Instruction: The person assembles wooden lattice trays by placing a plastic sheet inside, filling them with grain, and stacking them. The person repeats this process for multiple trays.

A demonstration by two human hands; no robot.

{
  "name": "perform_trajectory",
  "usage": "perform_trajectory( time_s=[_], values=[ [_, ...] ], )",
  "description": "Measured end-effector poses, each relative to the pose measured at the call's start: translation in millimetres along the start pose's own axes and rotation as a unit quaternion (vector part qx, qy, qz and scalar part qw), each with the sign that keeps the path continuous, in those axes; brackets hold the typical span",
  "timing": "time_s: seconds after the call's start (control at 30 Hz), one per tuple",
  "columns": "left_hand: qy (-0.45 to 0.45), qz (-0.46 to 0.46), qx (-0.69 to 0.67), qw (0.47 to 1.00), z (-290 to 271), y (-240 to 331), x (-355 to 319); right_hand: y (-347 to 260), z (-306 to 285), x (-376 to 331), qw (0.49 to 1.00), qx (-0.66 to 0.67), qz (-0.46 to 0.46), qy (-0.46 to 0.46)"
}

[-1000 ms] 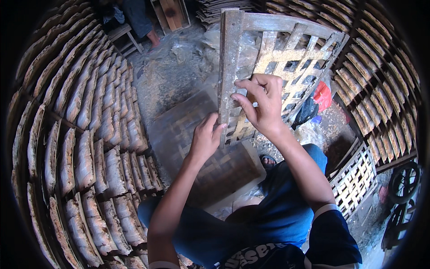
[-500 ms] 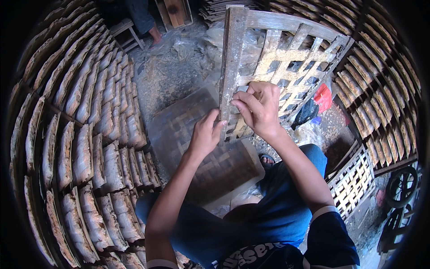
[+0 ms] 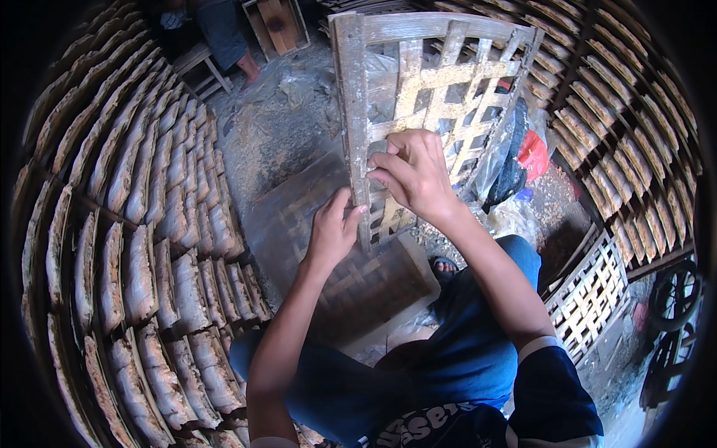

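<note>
A wooden-framed lattice panel (image 3: 457,78) of woven flat strips stands upright and tilted before me, its thick side bar (image 3: 351,97) toward my left. With fingers closed round the lower part of that bar, my left hand (image 3: 334,228) steadies it, the thumb against its face. Higher up, my right hand (image 3: 415,173) is closed in a pinch at the bar's inner edge; whatever lies between its fingertips is too small or hidden to make out. Below the panel, a cloudy translucent sheet (image 3: 418,272) lies over another woven lattice, close to my knees.
Racks of overlapping rough-edged slabs (image 3: 138,276) curve along the left, and more slabs (image 3: 597,134) line the right. A second lattice panel (image 3: 590,302) leans at lower right, near a wheel (image 3: 672,295). A red plastic bag (image 3: 533,155) lies behind the panel. At the back are a person's leg (image 3: 224,33) and a stool (image 3: 200,66).
The panel has swung and shifted to the left in view, together with both hands. The right hand keeps its pinch at the side bar, and the left keeps its hold.
</note>
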State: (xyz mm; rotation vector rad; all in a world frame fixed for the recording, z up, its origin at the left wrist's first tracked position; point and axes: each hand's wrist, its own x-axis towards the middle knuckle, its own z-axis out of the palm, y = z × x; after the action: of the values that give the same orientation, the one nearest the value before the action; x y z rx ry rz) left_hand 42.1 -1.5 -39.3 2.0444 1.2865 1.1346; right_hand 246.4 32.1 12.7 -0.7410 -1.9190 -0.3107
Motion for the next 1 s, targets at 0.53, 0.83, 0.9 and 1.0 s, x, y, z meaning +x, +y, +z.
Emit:
perform_trajectory(
  time_s=[0.53, 0.83, 0.9, 1.0],
  values=[
    [0.011, -0.028, 0.007, 1.000, 4, -11, 3, 81, -64, -7, 0.938, 0.090, 0.284, 0.175],
    [0.014, -0.038, -0.047, 0.998, 7, -29, -2, 202, -166, -151, 0.782, -0.124, 0.611, 0.021],
    [0.016, -0.040, -0.034, 0.999, 5, -33, -4, 183, -150, -135, 0.784, 0.030, 0.618, 0.057],
    [0.006, -0.041, -0.020, 0.999, 5, -29, -1, 165, -136, -107, 0.820, 0.134, 0.553, 0.060]
  ],
)
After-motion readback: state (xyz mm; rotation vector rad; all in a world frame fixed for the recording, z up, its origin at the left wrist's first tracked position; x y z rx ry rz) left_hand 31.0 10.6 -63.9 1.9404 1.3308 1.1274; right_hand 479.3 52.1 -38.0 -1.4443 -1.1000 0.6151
